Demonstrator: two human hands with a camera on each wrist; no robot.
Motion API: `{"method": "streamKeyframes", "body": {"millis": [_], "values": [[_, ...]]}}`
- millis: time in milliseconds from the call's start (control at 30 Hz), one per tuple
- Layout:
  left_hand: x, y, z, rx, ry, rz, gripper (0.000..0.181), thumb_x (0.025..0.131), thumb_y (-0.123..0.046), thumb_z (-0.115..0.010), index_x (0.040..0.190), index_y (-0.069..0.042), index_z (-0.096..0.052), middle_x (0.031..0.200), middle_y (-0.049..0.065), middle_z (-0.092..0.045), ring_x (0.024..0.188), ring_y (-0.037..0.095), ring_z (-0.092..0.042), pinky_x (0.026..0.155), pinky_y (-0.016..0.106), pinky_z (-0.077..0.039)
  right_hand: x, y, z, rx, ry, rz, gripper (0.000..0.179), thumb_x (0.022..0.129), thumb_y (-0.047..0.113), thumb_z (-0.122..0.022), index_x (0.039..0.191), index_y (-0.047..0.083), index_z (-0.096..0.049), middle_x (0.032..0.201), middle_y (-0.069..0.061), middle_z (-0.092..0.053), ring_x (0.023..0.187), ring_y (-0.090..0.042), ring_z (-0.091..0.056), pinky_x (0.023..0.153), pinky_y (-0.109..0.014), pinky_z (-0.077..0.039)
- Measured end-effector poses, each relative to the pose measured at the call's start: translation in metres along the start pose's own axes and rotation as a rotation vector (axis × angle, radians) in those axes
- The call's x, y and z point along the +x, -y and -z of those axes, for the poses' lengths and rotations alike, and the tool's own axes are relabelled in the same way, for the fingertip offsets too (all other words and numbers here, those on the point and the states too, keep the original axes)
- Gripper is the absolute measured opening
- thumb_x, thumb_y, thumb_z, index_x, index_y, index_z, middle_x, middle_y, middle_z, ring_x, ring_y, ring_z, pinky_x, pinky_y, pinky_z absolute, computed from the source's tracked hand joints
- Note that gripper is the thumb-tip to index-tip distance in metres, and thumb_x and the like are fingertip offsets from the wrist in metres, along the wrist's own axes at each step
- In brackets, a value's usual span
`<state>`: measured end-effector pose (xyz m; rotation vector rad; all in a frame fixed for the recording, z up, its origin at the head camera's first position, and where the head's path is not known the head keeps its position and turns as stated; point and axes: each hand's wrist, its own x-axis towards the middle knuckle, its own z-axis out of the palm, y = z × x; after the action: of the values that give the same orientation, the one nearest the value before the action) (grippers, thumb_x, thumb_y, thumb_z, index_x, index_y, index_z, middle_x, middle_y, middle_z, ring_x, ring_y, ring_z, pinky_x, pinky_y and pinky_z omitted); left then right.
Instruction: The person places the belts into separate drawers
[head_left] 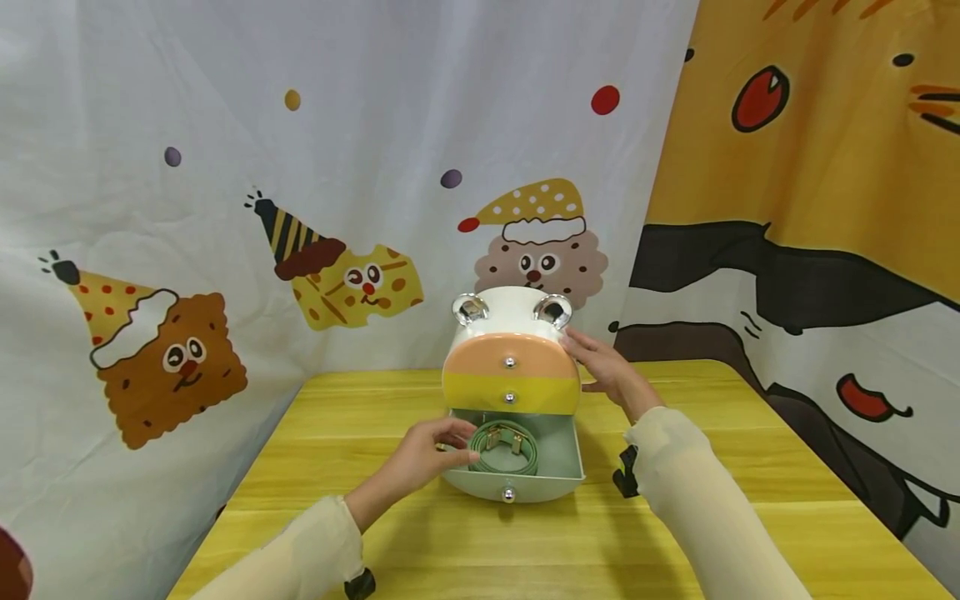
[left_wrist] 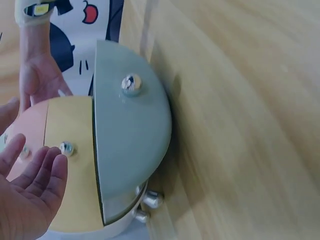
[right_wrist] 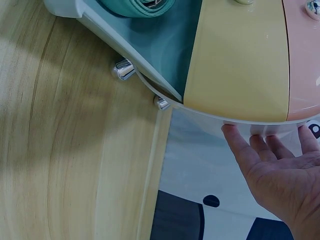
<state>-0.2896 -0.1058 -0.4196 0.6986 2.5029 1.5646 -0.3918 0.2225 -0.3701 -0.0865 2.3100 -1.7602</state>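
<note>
A small drawer cabinet [head_left: 498,315] with a white body and silver ring ears stands on the table. Its bottom drawer [head_left: 551,484], pale green with a silver knob, is pulled out. Inside lies a coiled green strap [head_left: 532,454] with gold-coloured metal fittings. My left hand [head_left: 423,457] is at the drawer's left side, thumb and fingertips by the strap's left edge; the left wrist view shows its fingers loosely bent and apart, nothing between them. My right hand [right_wrist: 285,172] touches the cabinet's right side with extended fingertips. The orange and yellow upper drawers [head_left: 472,387] are closed.
The yellow wood-grain table [head_left: 360,417] has its back edge by a white curtain [head_left: 375,108] printed with cartoon figures. More printed cloth [head_left: 810,333] hangs at the right. Silver feet [right_wrist: 123,69] show under the cabinet.
</note>
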Motion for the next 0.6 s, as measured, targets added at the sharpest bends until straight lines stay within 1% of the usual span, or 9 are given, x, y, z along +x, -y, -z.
{"method": "streamKeyframes", "body": {"millis": [67,133,267,333,400,500,600], "values": [[-0.003,-0.001,-0.002,-0.027,-0.003,0.005,0.031,0.089,-0.025,-0.076,0.117,-0.012,-0.069,0.113,0.008,-0.066,0.100,0.021,-0.063,0.077,0.032,-0.054,0.001,0.000,0.000,0.002,0.000,0.003,0.074,0.100,0.055,-0.047,0.160,0.028,-0.014,0.165,-0.013,-0.006,0.148,-0.039,-0.012,0.106,-0.062,-0.034],[-0.006,-0.002,-0.005,-0.058,-0.007,0.003,0.030,0.089,-0.022,-0.077,0.115,-0.010,-0.070,0.112,0.012,-0.067,0.099,0.022,-0.063,0.076,0.031,-0.054,0.001,0.000,0.000,0.003,0.000,0.005,0.074,0.100,0.055,-0.048,0.160,0.028,-0.014,0.165,-0.013,-0.006,0.148,-0.039,-0.012,0.106,-0.062,-0.034],[-0.011,-0.001,-0.013,-0.109,-0.007,-0.003,0.026,0.089,-0.017,-0.076,0.112,-0.005,-0.070,0.109,0.017,-0.068,0.096,0.021,-0.064,0.074,0.028,-0.053,0.001,0.000,0.000,0.007,-0.003,0.004,0.074,0.100,0.055,-0.048,0.160,0.029,-0.014,0.165,-0.013,-0.007,0.148,-0.038,-0.012,0.106,-0.062,-0.034],[-0.014,0.000,-0.018,-0.124,0.005,0.002,0.025,0.089,-0.016,-0.076,0.111,-0.005,-0.071,0.107,0.014,-0.068,0.095,0.020,-0.064,0.073,0.027,-0.053,0.001,0.000,0.000,0.006,-0.006,0.003,0.074,0.100,0.055,-0.048,0.160,0.029,-0.014,0.165,-0.013,-0.007,0.148,-0.038,-0.013,0.106,-0.062,-0.034],[-0.015,0.002,-0.022,-0.140,0.023,0.010,0.025,0.090,-0.015,-0.075,0.112,-0.005,-0.071,0.107,0.012,-0.068,0.094,0.020,-0.064,0.073,0.026,-0.053,0.001,0.000,0.000,0.006,-0.008,0.000,0.074,0.100,0.056,-0.048,0.160,0.029,-0.014,0.165,-0.013,-0.007,0.148,-0.039,-0.012,0.106,-0.062,-0.034],[-0.017,0.008,-0.031,-0.157,0.041,0.017,0.027,0.089,-0.014,-0.075,0.111,-0.001,-0.070,0.106,0.013,-0.068,0.093,0.019,-0.063,0.073,0.025,-0.053,0.001,-0.001,0.000,0.005,-0.008,-0.002,0.074,0.100,0.056,-0.048,0.160,0.029,-0.014,0.165,-0.013,-0.007,0.148,-0.039,-0.012,0.106,-0.062,-0.034],[-0.020,0.014,-0.040,-0.164,0.046,0.014,0.028,0.088,-0.013,-0.076,0.109,0.004,-0.070,0.104,0.019,-0.068,0.090,0.019,-0.064,0.074,0.024,-0.052,0.001,-0.001,0.000,0.004,-0.009,-0.002,0.074,0.100,0.056,-0.048,0.160,0.029,-0.014,0.165,-0.014,-0.007,0.148,-0.039,-0.012,0.107,-0.062,-0.033]]}}
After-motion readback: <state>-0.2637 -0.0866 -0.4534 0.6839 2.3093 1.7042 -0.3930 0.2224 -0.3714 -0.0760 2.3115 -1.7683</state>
